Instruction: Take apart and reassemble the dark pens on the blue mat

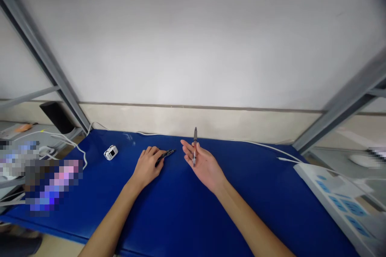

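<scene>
Nearest me, in front of my forearms, spreads the blue tabletop point(175, 217). Above it my right hand point(205, 164) is turned palm up, with the clear pen point(195, 138) held between thumb and fingers. The pen points away from me, its grey end reaching past my fingertips and its near end over my palm.

Just left of that grip, my left hand point(150, 165) is palm down, thumb and forefinger closed on the dark pen point(169, 153). Its free end sticks out toward my right hand, without touching it. The dark pen sits low; I can't tell whether it rests on the surface or is slightly raised.

As I judge it, taking hold is done on both sides: each hand has its own pen. Letting go is not done on either side, and the two pens are apart from each other. I see no loose part beside either.

Well to the right of my right grip lies a white panel with blue markings point(331, 204). Left of my left grip sits a small white device point(110, 152) with a dark screen. Beyond both hands a white cable point(265, 144) runs along the back edge, and behind that rises the pale wall point(193, 48).
</scene>
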A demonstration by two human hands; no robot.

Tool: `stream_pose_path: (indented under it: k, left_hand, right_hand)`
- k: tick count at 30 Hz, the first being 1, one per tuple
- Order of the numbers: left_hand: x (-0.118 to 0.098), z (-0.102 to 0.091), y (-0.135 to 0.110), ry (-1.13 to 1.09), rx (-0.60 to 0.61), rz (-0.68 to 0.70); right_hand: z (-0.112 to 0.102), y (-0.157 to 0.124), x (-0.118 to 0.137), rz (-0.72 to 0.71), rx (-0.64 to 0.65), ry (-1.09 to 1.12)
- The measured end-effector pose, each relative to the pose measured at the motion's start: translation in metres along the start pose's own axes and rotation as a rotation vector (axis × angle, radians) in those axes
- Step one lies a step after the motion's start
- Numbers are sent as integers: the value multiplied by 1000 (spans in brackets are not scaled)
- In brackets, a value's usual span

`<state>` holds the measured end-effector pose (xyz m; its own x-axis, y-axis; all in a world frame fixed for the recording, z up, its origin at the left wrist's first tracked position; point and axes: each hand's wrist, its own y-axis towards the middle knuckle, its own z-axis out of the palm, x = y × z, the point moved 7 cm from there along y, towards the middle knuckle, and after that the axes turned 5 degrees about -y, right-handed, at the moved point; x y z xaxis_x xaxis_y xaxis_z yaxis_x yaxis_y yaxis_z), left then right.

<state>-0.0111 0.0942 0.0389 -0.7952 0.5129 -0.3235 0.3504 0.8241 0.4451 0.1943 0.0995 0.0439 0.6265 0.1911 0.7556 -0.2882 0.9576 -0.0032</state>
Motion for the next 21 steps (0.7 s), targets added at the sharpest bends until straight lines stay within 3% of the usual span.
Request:
stream_pose_path:
  k: [8,13,21]
  left_hand:
    - [7,-10,-1,35,16,-106]
    - [11,-13,-2,49,-11,-93]
    - [30,3,-5,-130,-108,-149]
  right_hand:
    - [5,-2,-11,33,24,-9]
    - [5,-2,-8,25,24,-76]
    - [3,1,-6,-61,-15,-219]
